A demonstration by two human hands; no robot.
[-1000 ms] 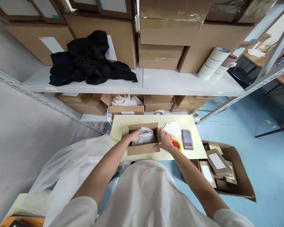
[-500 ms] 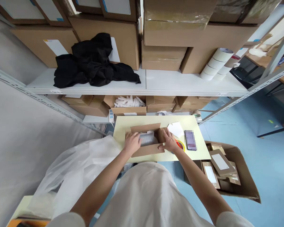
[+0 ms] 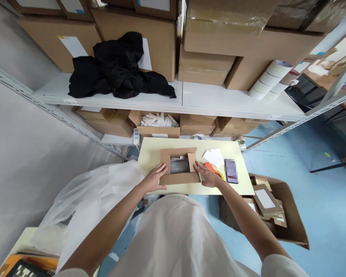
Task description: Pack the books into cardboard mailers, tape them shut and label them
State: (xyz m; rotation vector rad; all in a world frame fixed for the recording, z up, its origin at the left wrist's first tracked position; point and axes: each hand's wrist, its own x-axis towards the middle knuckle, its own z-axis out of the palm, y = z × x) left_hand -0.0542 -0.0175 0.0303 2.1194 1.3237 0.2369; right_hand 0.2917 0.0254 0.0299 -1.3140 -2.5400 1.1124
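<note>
A small cardboard box [image 3: 180, 178] sits on the pale yellow table [image 3: 150, 148], its long flaps spread outward. Its two short end flaps are folded inward over the opening. Between them shows a wrapped, greyish translucent item [image 3: 179, 166] inside. My left hand [image 3: 155, 179] rests against the box's left end, fingers stretched out over the flap's edge. At the right end, my right hand [image 3: 207, 175] lies with fingers extended on the other flap. Just beyond the right hand are an orange-red tool [image 3: 210, 168] and a yellow tape roll [image 3: 220, 175], partly covered by it.
White cards [image 3: 213, 157] and a phone [image 3: 231, 171] lie on the table's right side. A large open carton [image 3: 291, 215] with small parcels stands on the floor at right. White plastic sheeting [image 3: 98, 192] bulges at left. Loaded shelves [image 3: 219, 102] rise behind the table.
Both short end flaps have been folded inward. My left hand has moved from inside the box's edge to its outer left side. The view has shifted slightly.
</note>
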